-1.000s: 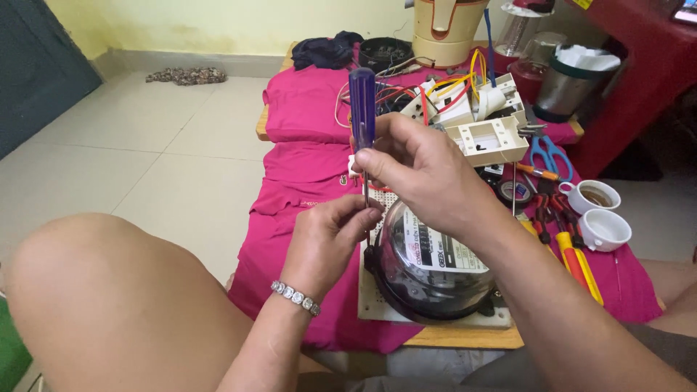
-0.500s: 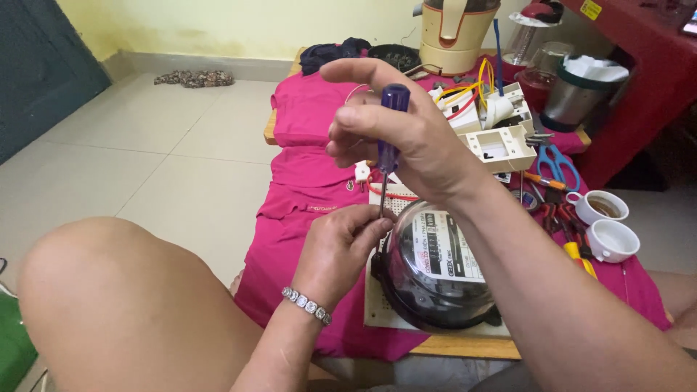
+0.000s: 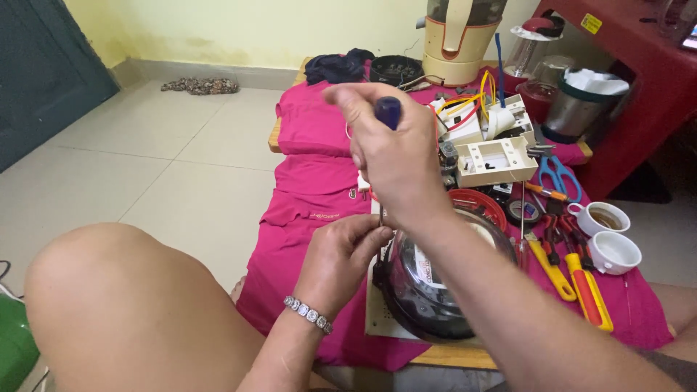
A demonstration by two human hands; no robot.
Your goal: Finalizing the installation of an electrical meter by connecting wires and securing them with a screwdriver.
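My right hand (image 3: 396, 156) grips a screwdriver with a dark blue handle (image 3: 388, 111), held upright with its shaft pointing down. My left hand (image 3: 341, 258), with a bracelet at the wrist, pinches around the shaft's tip at the left edge of a round black appliance with a clear domed cover (image 3: 435, 287). The appliance lies on a white perforated board (image 3: 377, 316) on a low bench draped in pink cloth (image 3: 305, 189). The tip itself is hidden by my fingers.
My bare knee (image 3: 116, 305) is at the lower left. White electrical boxes with coloured wires (image 3: 490, 141), blue-handled scissors (image 3: 559, 178), two white cups (image 3: 606, 232), red and yellow tools (image 3: 577, 276), tape rolls, a blender base (image 3: 454, 43) and a red table (image 3: 624, 65) surround the bench.
My right hand has turned the screwdriver upright and lowered its tip to the appliance's left edge. My left hand has closed around the shaft there.
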